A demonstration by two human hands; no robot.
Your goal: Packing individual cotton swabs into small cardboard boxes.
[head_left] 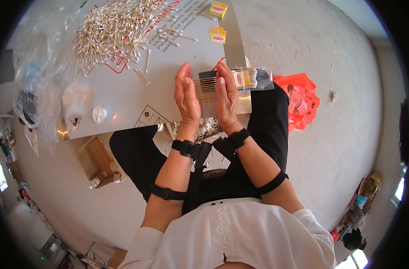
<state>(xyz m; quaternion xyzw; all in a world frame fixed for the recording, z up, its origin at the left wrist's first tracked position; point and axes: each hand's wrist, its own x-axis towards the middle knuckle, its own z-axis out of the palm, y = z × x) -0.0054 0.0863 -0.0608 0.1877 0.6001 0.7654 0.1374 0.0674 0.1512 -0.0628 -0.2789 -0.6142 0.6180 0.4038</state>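
Over the table's near right edge, a row of cotton swabs point(206, 88) lies crosswise between my two palms. My left hand point(187, 96) presses on the left ends, its fingers together and pointing away from me. At the opposite ends, my right hand point(227, 95) closes in the same way, thumb up. Just right of it is a clear plastic bag point(265, 80) with more swabs and a yellow card point(243, 79); part of this is behind my right hand. A dark flat piece point(208, 74) shows beyond the swabs; its kind is unclear.
A large heap of loose swabs point(115, 33) covers the far table. Yellow cards point(218, 35) lie at its far right, a white round container point(99, 114) near left. Crumpled clear plastic point(43, 80) hangs at left. Below are a cardboard box point(94, 157) and a red bag point(303, 101).
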